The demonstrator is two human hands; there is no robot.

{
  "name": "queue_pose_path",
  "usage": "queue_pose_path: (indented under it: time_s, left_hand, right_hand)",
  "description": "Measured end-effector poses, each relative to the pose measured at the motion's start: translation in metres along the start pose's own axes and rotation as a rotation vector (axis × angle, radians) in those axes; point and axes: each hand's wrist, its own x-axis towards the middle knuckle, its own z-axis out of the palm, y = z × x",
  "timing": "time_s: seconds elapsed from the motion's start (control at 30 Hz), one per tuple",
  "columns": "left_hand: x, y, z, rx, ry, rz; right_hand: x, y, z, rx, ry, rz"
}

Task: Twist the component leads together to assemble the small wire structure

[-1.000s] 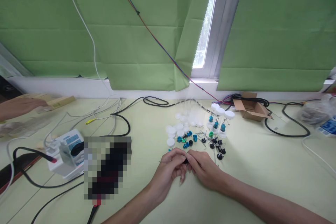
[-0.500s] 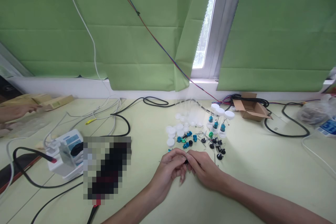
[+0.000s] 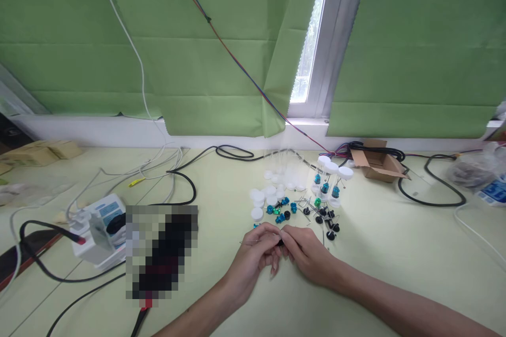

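Observation:
My left hand [image 3: 256,253] and my right hand [image 3: 306,253] meet fingertip to fingertip at the front of the table. Pinched between them is a small black part [image 3: 281,243], mostly covered by the fingers. A thin metal rod [image 3: 247,243] sticks out to the left of my left hand; whether it joins the black part is hidden. Just beyond the hands lie several blue fittings [image 3: 280,218], a green fitting [image 3: 317,202] and black discs with metal pins [image 3: 331,235]. White round caps [image 3: 256,214] stand behind on the left, and clear tubes with white lids [image 3: 331,168] hold blue fittings.
An open cardboard box [image 3: 379,166] sits at the back right beside coiled black cables [image 3: 435,204]. To the left are a white power strip [image 3: 103,226] with plugs and a blurred-out dark object [image 3: 166,253]. Yellowish boxes [image 3: 39,154] lie at the far left.
At the far left, another person's hand has gone out of view, along with one of the yellowish boxes. My own hands keep nearly the same pose and place.

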Motion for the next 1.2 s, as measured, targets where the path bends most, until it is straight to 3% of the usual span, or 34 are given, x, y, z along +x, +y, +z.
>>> queue_pose_path:
  time_s: [1.2]
  left_hand:
    - [-0.0019, 0.0031, 0.0046, -0.011, 0.019, 0.007]
  right_hand:
    - [-0.0006, 0.0010, 0.0018, 0.019, -0.003, -0.007]
